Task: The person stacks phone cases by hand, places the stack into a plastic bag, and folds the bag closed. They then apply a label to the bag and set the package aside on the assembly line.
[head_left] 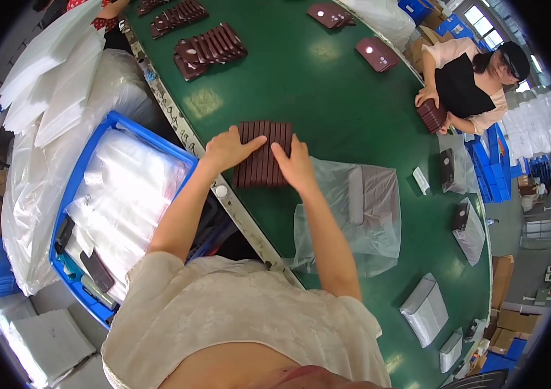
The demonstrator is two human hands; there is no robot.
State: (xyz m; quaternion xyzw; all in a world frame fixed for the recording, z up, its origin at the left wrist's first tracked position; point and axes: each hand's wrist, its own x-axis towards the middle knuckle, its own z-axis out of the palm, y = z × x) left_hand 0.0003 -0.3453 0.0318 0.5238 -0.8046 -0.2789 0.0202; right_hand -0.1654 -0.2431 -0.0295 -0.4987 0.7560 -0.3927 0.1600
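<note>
A row of dark red-brown flat cases (263, 170), packed side by side on edge, stands on the green table before me. My left hand (228, 149) presses against its left side, thumb over the top. From the right, my right hand (296, 163) clasps the same row, its thumb also on top. The two hands squeeze the row between them; some fingertips are hidden behind it. Just right of my right forearm lies a clear plastic bag (378, 249) with brown cases inside.
Fanned brown cases (214, 47) lie farther up the green table (308, 84). Wrapped packs (426, 310) sit along its right side. At my left is a blue crate (114, 118) of clear bags. Across the table, a co-worker (463, 84) holds another brown stack (431, 117).
</note>
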